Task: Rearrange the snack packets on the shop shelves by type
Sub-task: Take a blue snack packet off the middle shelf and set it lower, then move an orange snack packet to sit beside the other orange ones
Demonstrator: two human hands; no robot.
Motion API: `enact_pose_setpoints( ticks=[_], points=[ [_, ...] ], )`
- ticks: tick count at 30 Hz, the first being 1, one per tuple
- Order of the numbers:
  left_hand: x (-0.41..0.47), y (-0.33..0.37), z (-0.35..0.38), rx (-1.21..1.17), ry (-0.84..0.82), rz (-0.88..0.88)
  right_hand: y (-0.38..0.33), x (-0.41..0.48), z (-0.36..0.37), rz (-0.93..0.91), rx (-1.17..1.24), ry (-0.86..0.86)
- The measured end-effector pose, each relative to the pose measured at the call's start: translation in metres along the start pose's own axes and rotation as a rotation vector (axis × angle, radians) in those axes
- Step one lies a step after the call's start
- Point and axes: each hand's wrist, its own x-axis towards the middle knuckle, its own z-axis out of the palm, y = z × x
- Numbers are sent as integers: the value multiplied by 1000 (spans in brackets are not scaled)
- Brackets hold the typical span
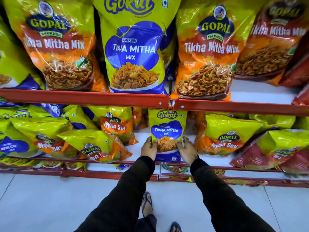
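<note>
A small yellow-and-blue Gokul Tikha Mitha Mix packet [167, 129] stands upright on the middle shelf [215, 159], under the red shelf rail. My left hand [148, 148] grips its lower left edge and my right hand [187, 150] grips its lower right edge. A large Gokul Tikha Mitha Mix packet [133, 47] stands on the upper shelf directly above. Large Gopal Tikha Mitha Mix packets [55, 46] [207, 52] flank it. Gopal Nylon Sev packets [115, 124] [224, 136] lie on either side of the held packet.
The red upper shelf rail [83, 97] runs across just above the held packet. Red Gopal packets [275, 153] lie at the right. More packets sit on a lower shelf [175, 169]. Grey tiled floor [50, 203] and my sandalled feet are below.
</note>
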Motion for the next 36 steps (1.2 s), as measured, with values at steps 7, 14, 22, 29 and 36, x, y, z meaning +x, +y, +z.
enact_pose_setpoints(
  ticks=[7,14,22,29,36],
  points=[
    [-48,18,-9,334,226,429,-15,-52,-15,-373,-219,228],
    [-109,88,-64,426,549,810,-86,-112,-37,-804,-320,568],
    [-103,178,-157,489,788,916,-219,-119,-39,-1036,-262,698],
    [-62,213,-254,243,824,887,-334,-109,2,-941,159,420],
    [9,233,-335,-137,721,440,-401,-85,30,-582,27,403]
  ],
)
